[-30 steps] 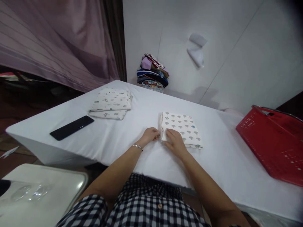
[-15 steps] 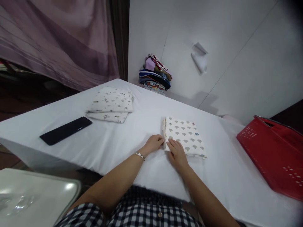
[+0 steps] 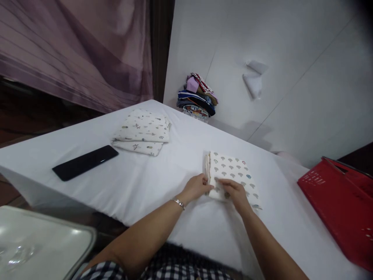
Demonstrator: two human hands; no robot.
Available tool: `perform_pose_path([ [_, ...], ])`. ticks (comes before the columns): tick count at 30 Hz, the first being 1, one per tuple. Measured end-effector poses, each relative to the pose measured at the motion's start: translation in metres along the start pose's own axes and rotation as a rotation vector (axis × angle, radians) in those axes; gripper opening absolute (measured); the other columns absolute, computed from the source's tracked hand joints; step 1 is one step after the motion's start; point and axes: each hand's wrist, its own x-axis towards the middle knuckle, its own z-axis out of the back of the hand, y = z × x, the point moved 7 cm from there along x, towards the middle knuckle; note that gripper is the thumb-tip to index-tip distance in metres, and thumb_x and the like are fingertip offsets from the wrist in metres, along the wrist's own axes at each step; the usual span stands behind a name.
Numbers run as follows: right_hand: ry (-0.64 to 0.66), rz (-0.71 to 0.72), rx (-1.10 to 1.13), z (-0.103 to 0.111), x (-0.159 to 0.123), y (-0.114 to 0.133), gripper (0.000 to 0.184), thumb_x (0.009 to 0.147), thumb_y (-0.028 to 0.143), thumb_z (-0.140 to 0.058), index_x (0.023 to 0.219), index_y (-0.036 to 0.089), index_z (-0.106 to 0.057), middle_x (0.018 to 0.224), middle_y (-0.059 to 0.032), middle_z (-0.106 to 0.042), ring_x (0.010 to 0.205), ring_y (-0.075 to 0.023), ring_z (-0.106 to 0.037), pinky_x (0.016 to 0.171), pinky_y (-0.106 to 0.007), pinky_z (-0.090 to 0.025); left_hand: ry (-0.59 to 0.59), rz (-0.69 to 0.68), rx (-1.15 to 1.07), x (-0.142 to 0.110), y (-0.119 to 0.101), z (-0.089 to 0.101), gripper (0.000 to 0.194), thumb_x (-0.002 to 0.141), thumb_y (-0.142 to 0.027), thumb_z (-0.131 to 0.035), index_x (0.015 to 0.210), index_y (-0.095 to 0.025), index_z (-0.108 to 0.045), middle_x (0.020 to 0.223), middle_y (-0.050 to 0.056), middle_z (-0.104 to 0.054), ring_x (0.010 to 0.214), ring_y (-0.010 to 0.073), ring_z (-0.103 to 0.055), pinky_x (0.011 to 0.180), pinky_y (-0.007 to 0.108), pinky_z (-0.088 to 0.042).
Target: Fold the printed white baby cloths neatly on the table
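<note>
A folded white cloth with a grey tree print (image 3: pixel 233 175) lies on the white-covered table (image 3: pixel 163 175) in front of me. My left hand (image 3: pixel 196 186), with a bracelet at the wrist, grips the cloth's near left corner, fingers curled on its edge. My right hand (image 3: pixel 236 192) rests on top of the cloth's near part, fingers bent and pressed on the fabric.
A second folded printed cloth (image 3: pixel 142 132) lies at the far left with a black phone (image 3: pixel 84 162) beside it. A pile of coloured clothes (image 3: pixel 196 97) sits against the wall. A red basket (image 3: pixel 344 210) stands at the right. A pale tray-like surface (image 3: pixel 35 245) is at lower left.
My right hand has slid from the cloth's near edge onto its top. My left hand has closed on the corner. The camera has shifted a little.
</note>
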Motion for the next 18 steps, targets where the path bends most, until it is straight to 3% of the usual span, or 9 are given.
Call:
perform_pose_path([
  [2,-0.050,-0.020,-0.065,0.007,0.023,0.007,0.037,0.079,0.033,-0.050,0.108,0.020,-0.069,0.108,-0.0059,-0.070,0.099,-0.0264,-0.063,0.089,-0.043,-0.048,0.005,-0.001,0.002,0.001,0.001,-0.001,0.033,0.068,-0.048,-0.066,0.087,-0.022,-0.059,0.082,-0.002,-0.067,0.072,0.0157,-0.059,0.060,0.025,-0.039],
  [4,-0.044,0.060,-0.192,0.003,0.052,0.019,0.042,0.081,0.035,-0.049,0.117,0.021,-0.064,0.123,-0.0065,-0.063,0.114,-0.0265,-0.056,0.098,-0.043,-0.042,0.012,-0.003,-0.001,0.001,0.001,-0.002,0.032,0.068,-0.047,-0.067,0.086,-0.022,-0.059,0.081,-0.002,-0.067,0.071,0.0153,-0.059,0.059,0.025,-0.038],
  [6,0.015,0.162,-0.366,-0.013,0.081,0.028,0.046,0.084,0.034,-0.046,0.125,0.019,-0.058,0.137,-0.0081,-0.051,0.129,-0.0262,-0.042,0.106,-0.044,-0.033,0.013,-0.005,0.008,0.001,0.002,-0.003,0.034,0.067,-0.048,-0.068,0.085,-0.021,-0.058,0.081,-0.002,-0.067,0.070,0.0151,-0.059,0.058,0.025,-0.037],
  [9,0.151,0.227,-0.640,-0.043,0.115,0.026,0.047,0.090,0.033,-0.040,0.132,0.017,-0.049,0.146,-0.0111,-0.040,0.138,-0.0262,-0.028,0.111,-0.047,-0.022,0.018,-0.017,0.050,0.000,0.000,-0.002,0.034,0.068,-0.049,-0.067,0.085,-0.021,-0.057,0.080,-0.002,-0.067,0.070,0.0153,-0.058,0.058,0.025,-0.036],
  [13,0.216,0.214,-0.863,-0.062,0.132,0.012,0.050,0.095,0.034,-0.030,0.141,0.015,-0.038,0.152,-0.0119,-0.029,0.141,-0.0253,-0.020,0.112,-0.046,-0.016,0.036,-0.050,0.105,-0.002,-0.006,-0.002,0.030,0.074,-0.047,-0.063,0.087,-0.021,-0.055,0.079,-0.001,-0.066,0.069,0.0158,-0.058,0.058,0.025,-0.036],
  [18,0.258,0.204,-0.859,-0.059,0.132,0.010,0.050,0.096,0.037,-0.028,0.142,0.017,-0.036,0.153,-0.0112,-0.027,0.142,-0.0241,-0.019,0.112,-0.045,-0.017,0.030,-0.063,0.145,-0.003,-0.008,-0.003,0.031,0.074,-0.049,-0.062,0.088,-0.022,-0.054,0.080,-0.001,-0.065,0.070,0.0170,-0.058,0.058,0.026,-0.034],
])
